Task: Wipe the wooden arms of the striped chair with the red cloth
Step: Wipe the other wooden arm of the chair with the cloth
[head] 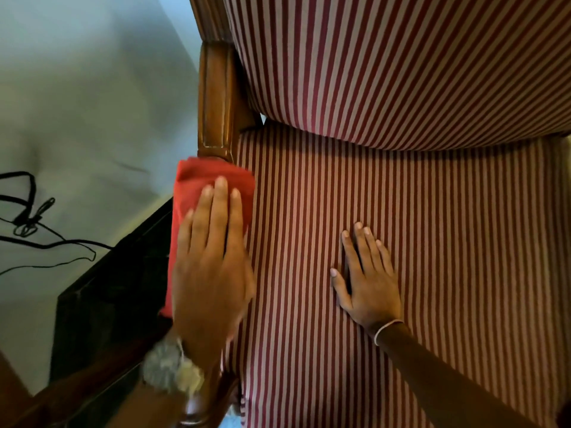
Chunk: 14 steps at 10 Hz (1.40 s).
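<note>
The striped chair (432,211), in red and cream stripes, fills the right of the head view. Its wooden left arm (217,100) runs down the chair's left side. The red cloth (191,193) is draped over the middle of that arm. My left hand (213,261) lies flat on top of the cloth with the fingers stretched forward, pressing it onto the wood. The arm's stretch under hand and cloth is hidden. My right hand (367,279) rests palm down on the seat cushion, fingers spread, holding nothing. The chair's right arm is out of view.
A pale floor (86,103) lies left of the chair, with thin black cables (34,230) looping across it. A dark wooden piece of furniture (111,298) stands close against the chair's left side, below the cloth.
</note>
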Motion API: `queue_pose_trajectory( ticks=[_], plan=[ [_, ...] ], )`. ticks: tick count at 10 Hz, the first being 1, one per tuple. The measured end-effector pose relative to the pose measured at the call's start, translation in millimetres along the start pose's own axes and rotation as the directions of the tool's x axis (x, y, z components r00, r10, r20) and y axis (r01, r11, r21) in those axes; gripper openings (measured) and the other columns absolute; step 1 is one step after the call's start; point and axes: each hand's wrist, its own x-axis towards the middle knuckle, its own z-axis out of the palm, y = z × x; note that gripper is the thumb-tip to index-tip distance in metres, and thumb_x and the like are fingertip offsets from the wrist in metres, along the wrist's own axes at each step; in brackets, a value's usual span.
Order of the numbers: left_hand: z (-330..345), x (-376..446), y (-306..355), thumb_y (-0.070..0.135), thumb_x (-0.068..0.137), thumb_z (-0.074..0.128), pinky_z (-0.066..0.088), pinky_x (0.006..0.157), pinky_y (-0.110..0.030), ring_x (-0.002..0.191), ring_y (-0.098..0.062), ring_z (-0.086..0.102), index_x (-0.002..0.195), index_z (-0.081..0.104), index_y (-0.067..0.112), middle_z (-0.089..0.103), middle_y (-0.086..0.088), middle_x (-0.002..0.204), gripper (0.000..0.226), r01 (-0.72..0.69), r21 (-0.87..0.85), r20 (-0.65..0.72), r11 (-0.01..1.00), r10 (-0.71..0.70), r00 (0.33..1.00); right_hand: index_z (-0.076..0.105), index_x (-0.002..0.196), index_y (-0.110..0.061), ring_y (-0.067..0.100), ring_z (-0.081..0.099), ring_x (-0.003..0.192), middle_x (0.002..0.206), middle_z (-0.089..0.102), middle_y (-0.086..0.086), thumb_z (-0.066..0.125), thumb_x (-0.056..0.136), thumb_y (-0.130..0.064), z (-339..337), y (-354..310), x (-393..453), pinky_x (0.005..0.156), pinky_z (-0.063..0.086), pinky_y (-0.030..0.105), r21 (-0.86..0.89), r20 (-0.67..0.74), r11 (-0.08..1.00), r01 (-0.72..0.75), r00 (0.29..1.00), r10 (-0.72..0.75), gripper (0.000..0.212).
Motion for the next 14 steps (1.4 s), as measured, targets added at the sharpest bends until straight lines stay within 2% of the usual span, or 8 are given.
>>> queue_pose_trajectory(
  ticks=[2,4,5,7,10,12,13,14],
  plan=[
    [-5.6,140.7,3.6,0.020,0.104,0.032,0.005,0.130,-0.045,0.161,-0.029,0.005,0.164,0.008,0.009,0.006,-0.015,0.173,0.066,0.068,-0.061,-0.077,0.996,-0.073,0.994,0.031,0.160,-0.012,0.029,0.021,0.159,0.170,0.024,0.016,0.034,0.103,-0.052,0.9,2.1,0.8,0.129,0.020,0.049,-0.011,0.005,1.000,0.008,1.000,-0.008,0.070],
    [3.1,-69.8,6.5,0.024,0.103,0.044,0.005,0.132,-0.045,0.161,-0.028,0.001,0.161,0.021,0.003,0.012,-0.019,0.171,0.066,0.042,-0.026,0.002,0.999,-0.042,0.999,0.029,0.161,-0.012,0.029,0.020,0.159,0.170,0.023,0.015,0.033,0.104,-0.052,1.6,2.3,-0.1,0.129,0.020,0.050,0.002,0.000,1.000,0.004,1.000,-0.004,0.069],
    [1.1,-58.5,-0.9,0.026,0.102,0.043,0.002,0.131,-0.044,0.160,-0.031,0.003,0.160,0.024,0.002,0.016,-0.021,0.170,0.066,0.008,0.052,0.043,0.999,-0.010,0.999,0.029,0.161,-0.012,0.029,0.020,0.159,0.170,0.023,0.016,0.030,0.105,-0.053,1.3,0.6,-1.0,0.129,0.020,0.049,-0.001,-0.002,1.000,0.004,1.000,-0.004,0.069],
    [-5.6,126.6,4.1,0.018,0.101,0.039,0.009,0.129,-0.047,0.160,-0.032,0.009,0.163,0.009,0.009,0.009,-0.017,0.173,0.070,0.094,-0.057,-0.099,0.994,-0.099,0.990,0.031,0.160,-0.010,0.030,0.022,0.159,0.170,0.024,0.016,0.029,0.105,-0.053,-5.0,-0.5,-0.6,0.129,0.022,0.050,-0.008,0.006,1.000,0.010,1.000,-0.010,0.070],
    [3.6,-46.6,4.3,0.019,0.102,0.043,0.014,0.129,-0.049,0.158,-0.035,0.016,0.160,0.022,0.001,0.018,-0.023,0.169,0.064,0.012,-0.006,-0.019,1.000,-0.012,1.000,0.030,0.161,-0.012,0.028,0.019,0.159,0.170,0.023,0.016,0.035,0.104,-0.051,-3.4,0.6,-0.6,0.131,0.016,0.046,0.009,0.000,1.000,0.003,1.000,-0.003,0.069],
    [1.2,109.2,-0.1,0.017,0.102,0.035,0.010,0.131,-0.049,0.160,-0.033,0.008,0.163,0.010,0.009,0.009,-0.018,0.172,0.067,0.055,-0.076,-0.112,0.996,-0.063,0.992,0.029,0.161,-0.012,0.028,0.019,0.159,0.170,0.023,0.016,0.035,0.104,-0.051,-1.8,0.1,-1.8,0.131,0.014,0.046,-0.004,-0.016,1.000,0.003,1.000,-0.003,0.069],
    [2.0,99.0,0.9,0.017,0.104,0.032,0.011,0.132,-0.047,0.161,-0.031,0.008,0.163,0.009,0.009,0.009,-0.017,0.173,0.064,0.082,-0.085,-0.119,0.993,-0.092,0.989,0.028,0.161,-0.012,0.029,0.019,0.159,0.171,0.022,0.016,0.035,0.104,-0.051,-1.7,1.7,-2.5,0.131,0.015,0.046,0.006,-0.018,1.000,0.005,1.000,-0.005,0.069],
    [4.0,-8.2,6.4,0.019,0.107,0.037,0.010,0.132,-0.045,0.160,-0.032,0.009,0.163,0.013,0.005,0.011,-0.019,0.172,0.062,0.057,-0.072,-0.083,0.996,-0.063,0.995,0.027,0.161,-0.012,0.028,0.017,0.160,0.171,0.021,0.015,0.033,0.105,-0.052,-0.4,0.6,-2.4,0.131,0.014,0.046,-0.003,-0.021,1.000,0.001,1.000,-0.001,0.070]
  ],
)
